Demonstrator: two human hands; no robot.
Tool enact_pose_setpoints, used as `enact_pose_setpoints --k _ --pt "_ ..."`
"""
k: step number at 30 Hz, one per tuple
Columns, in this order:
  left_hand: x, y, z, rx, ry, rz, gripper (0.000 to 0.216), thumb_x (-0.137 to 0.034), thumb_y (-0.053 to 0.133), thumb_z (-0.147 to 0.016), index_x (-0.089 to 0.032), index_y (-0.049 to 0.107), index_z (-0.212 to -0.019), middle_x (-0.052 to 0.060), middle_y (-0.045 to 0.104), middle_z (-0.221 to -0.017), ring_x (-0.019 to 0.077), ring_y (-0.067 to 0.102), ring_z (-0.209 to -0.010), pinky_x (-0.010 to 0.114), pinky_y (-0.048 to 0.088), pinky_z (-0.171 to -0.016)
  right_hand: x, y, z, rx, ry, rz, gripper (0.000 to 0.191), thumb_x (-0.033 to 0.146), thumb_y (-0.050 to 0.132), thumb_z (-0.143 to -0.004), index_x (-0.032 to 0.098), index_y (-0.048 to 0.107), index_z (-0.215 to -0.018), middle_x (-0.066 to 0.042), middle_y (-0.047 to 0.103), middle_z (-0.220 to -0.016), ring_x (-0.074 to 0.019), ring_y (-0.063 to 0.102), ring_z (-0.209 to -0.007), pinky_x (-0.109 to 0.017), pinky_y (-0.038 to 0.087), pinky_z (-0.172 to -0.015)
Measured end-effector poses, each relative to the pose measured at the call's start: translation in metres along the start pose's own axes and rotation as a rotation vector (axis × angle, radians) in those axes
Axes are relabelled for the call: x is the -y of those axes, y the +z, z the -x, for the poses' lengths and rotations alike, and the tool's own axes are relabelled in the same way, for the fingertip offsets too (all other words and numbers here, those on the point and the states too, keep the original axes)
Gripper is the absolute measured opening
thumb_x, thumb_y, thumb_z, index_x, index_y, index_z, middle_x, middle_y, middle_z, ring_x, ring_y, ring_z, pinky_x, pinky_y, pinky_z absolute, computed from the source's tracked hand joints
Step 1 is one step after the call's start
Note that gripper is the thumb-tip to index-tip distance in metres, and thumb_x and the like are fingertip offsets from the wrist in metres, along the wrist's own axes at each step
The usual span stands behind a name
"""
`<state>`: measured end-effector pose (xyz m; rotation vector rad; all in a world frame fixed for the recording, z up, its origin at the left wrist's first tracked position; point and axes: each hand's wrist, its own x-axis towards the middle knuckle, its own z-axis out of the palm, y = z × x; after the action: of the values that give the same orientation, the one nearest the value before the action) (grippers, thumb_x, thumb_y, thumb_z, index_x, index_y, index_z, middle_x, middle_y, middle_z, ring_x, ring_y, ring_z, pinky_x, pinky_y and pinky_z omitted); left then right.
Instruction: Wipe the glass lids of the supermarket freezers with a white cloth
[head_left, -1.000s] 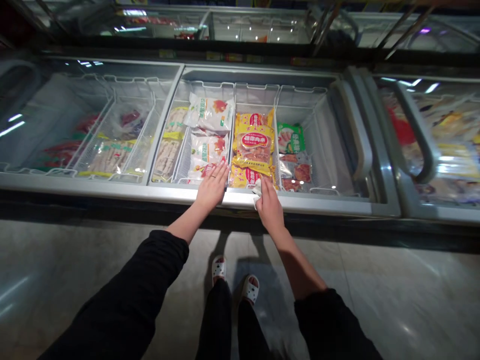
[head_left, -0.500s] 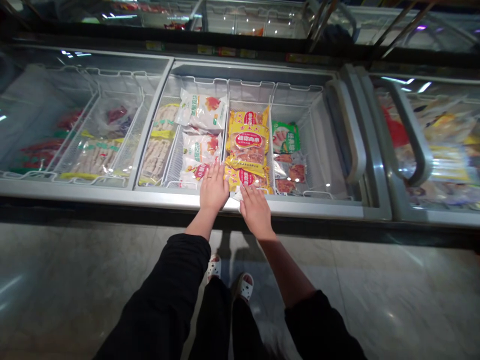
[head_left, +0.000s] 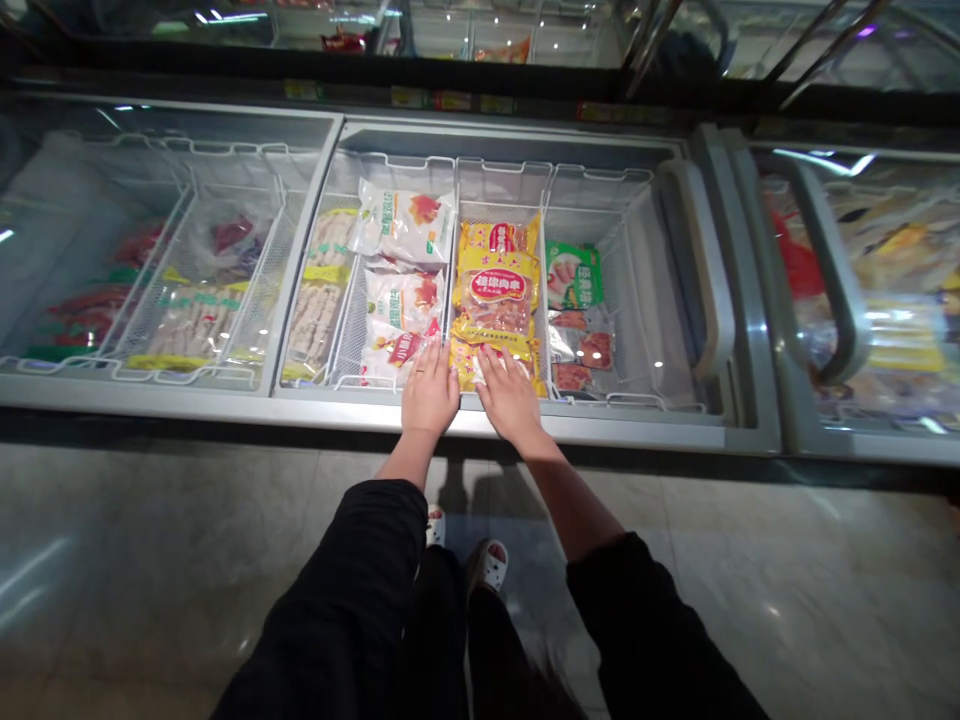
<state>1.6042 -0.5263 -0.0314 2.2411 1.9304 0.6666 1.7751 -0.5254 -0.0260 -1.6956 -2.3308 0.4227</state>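
Note:
My left hand point(head_left: 430, 390) lies palm down over the freezer's front edge, fingers stretched out. Its fingertips reach the lower end of a white food bag with a red label point(head_left: 397, 348). Beside it, my right hand point(head_left: 510, 395) is flat too, its fingers over the lowest yellow food bag point(head_left: 536, 375), where a bit of white shows. Behind that lies another yellow bag with a red oval label point(head_left: 496, 285). Further back in the left basket is a white bag with an orange-red picture point(head_left: 405, 218). Neither hand grips anything that I can see.
Right of the yellow bags, a wire basket holds a green packet point(head_left: 574, 275) and clear packs of reddish meat point(head_left: 592, 348). A grey lid handle point(head_left: 716, 290) rises further right. Bags of pale sticks point(head_left: 191, 325) lie under the left section. Tiled floor point(head_left: 262, 530) runs in front.
My right hand has shifted slightly forward, its fingers further over the lowest yellow bag. My left hand has drawn back a little towards the edge. The view has moved slightly.

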Motion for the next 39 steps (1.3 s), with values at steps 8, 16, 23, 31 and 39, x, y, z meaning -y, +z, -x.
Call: enact_pose_setpoints --k 8,16,23,31,39 --pt "0.001 0.000 -0.002 0.052 -0.002 -0.005 0.056 -0.018 0.044 -0.097 -0.014 0.045 -0.153 0.013 0.044 -0.159 0.0258 0.038 -0.150 0.047 0.034 -0.124 -0.032 -0.012 0.002 -0.014 0.147 0.048 0.057 0.027 0.040 -0.105 0.021 0.034 -0.160 -0.006 0.028 -0.169 -0.0291 0.018 -0.157 -0.054 0.023 -0.126" --pt "0.000 -0.001 -0.004 0.110 -0.035 0.043 0.056 -0.018 0.044 -0.097 -0.014 0.046 -0.152 0.013 0.047 -0.158 0.0251 0.037 -0.151 0.048 0.028 -0.127 -0.002 -0.006 -0.025 0.134 -0.030 -0.036 0.057 0.028 0.039 -0.105 0.024 0.031 -0.161 -0.003 0.026 -0.170 -0.0271 0.018 -0.157 -0.052 0.016 -0.128" --pt "-0.002 -0.004 -0.005 0.184 -0.054 0.015 0.056 -0.018 0.043 -0.097 -0.010 0.046 -0.152 0.013 0.042 -0.161 0.0244 0.033 -0.153 0.044 0.023 -0.129 -0.018 -0.023 -0.013 -0.076 0.136 0.001 0.066 0.025 0.046 -0.100 0.013 0.026 -0.162 -0.016 0.025 -0.168 -0.0326 0.019 -0.155 -0.055 0.028 -0.123" --pt "-0.002 -0.004 -0.004 0.188 -0.058 -0.007 0.055 -0.017 0.044 -0.097 -0.010 0.048 -0.151 0.013 0.044 -0.159 0.0252 0.034 -0.152 0.044 0.021 -0.129 -0.001 -0.020 0.016 0.050 0.068 0.008 0.040 0.013 0.045 -0.096 0.022 0.068 -0.127 -0.013 0.063 -0.127 -0.0287 0.053 -0.116 -0.038 0.048 -0.097" --pt "0.000 -0.002 -0.003 0.185 -0.051 0.002 0.056 -0.018 0.044 -0.096 -0.010 0.048 -0.151 0.012 0.043 -0.160 0.0248 0.035 -0.152 0.043 0.022 -0.129 -0.042 -0.034 -0.015 -0.090 0.137 0.039 0.035 0.008 0.044 -0.093 0.017 0.071 -0.113 -0.014 0.064 -0.116 -0.0280 0.052 -0.108 -0.037 0.044 -0.091"
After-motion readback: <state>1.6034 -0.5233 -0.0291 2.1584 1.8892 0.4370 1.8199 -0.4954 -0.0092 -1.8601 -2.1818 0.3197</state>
